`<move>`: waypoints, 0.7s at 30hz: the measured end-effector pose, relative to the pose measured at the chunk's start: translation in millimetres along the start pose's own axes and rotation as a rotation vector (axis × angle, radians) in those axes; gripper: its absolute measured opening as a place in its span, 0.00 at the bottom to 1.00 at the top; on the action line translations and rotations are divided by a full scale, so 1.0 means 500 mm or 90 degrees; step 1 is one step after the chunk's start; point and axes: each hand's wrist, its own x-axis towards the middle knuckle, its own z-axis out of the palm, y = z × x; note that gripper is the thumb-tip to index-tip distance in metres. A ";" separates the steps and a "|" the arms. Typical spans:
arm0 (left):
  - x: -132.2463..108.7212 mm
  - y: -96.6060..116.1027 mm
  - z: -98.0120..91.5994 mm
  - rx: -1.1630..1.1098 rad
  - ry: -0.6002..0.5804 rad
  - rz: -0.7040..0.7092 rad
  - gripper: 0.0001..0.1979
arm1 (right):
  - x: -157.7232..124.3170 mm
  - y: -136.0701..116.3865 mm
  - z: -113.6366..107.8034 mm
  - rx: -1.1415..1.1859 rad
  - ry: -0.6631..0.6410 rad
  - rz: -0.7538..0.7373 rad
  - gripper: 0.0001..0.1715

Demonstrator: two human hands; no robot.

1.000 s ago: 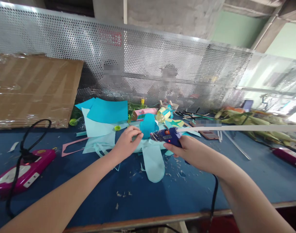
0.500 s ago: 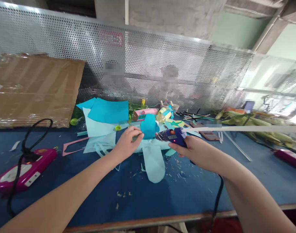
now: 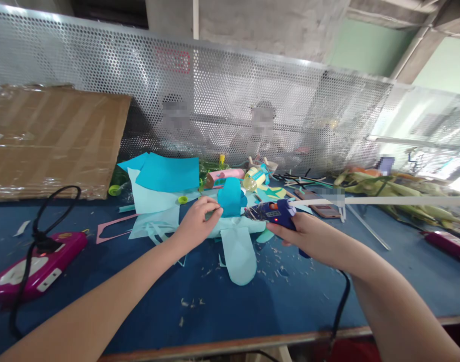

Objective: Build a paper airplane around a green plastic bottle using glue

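My right hand (image 3: pixel 308 234) is wrapped round a dark blue hot glue gun (image 3: pixel 278 215) with a small red light lit. A long white glue stick (image 3: pixel 365 200) runs out of its back to the right. The gun's nozzle points left at a bright blue paper piece (image 3: pixel 230 198), which stands curved on top of a pale blue paper model (image 3: pixel 239 251) with rounded wing-like flaps. At that piece's left edge my left hand (image 3: pixel 199 218) is closed, thumb and fingers pinching the blue paper. The exact contact at the nozzle tip is hard to see.
Blue paper sheets (image 3: pixel 167 172) lie behind my left hand. Bottles (image 3: pixel 254 177), a phone (image 3: pixel 318 203) and thin sticks are beyond. A magenta power strip (image 3: pixel 37 266) with a black cord sits left; corn husks (image 3: pixel 399 193) lie right. A perforated metal screen (image 3: pixel 222 90) closes the back.
My right hand has drawn the glue gun slightly to the right, away from the bright blue paper. The left hand keeps its pinch in the same place.
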 end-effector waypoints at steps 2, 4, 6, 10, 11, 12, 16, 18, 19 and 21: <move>-0.001 0.000 0.000 -0.002 -0.002 -0.003 0.17 | -0.002 0.002 -0.002 0.027 -0.010 0.009 0.18; -0.001 0.001 -0.001 -0.007 -0.005 -0.005 0.17 | -0.006 0.003 -0.007 0.043 -0.013 0.037 0.22; -0.002 0.001 -0.001 -0.010 -0.005 -0.005 0.17 | -0.013 0.008 -0.012 0.070 -0.005 0.062 0.27; -0.002 0.000 0.000 -0.014 0.004 -0.003 0.16 | -0.031 0.044 -0.018 0.239 -0.014 0.060 0.28; -0.002 0.000 0.000 -0.016 0.006 -0.004 0.16 | -0.036 0.058 -0.018 0.288 -0.010 0.078 0.26; -0.002 0.000 0.001 -0.018 0.007 -0.005 0.16 | -0.040 0.072 -0.016 0.332 0.003 0.110 0.25; -0.002 0.000 0.001 -0.018 0.009 -0.008 0.16 | -0.057 0.123 -0.006 0.473 0.099 0.192 0.15; -0.001 -0.001 0.001 -0.014 0.010 -0.007 0.16 | -0.066 0.145 -0.003 0.494 0.135 0.206 0.13; -0.001 -0.002 0.001 -0.012 0.011 -0.007 0.16 | -0.071 0.157 -0.002 0.492 0.154 0.212 0.13; -0.001 -0.003 0.001 -0.011 0.013 -0.006 0.15 | -0.081 0.184 -0.003 0.463 0.195 0.233 0.13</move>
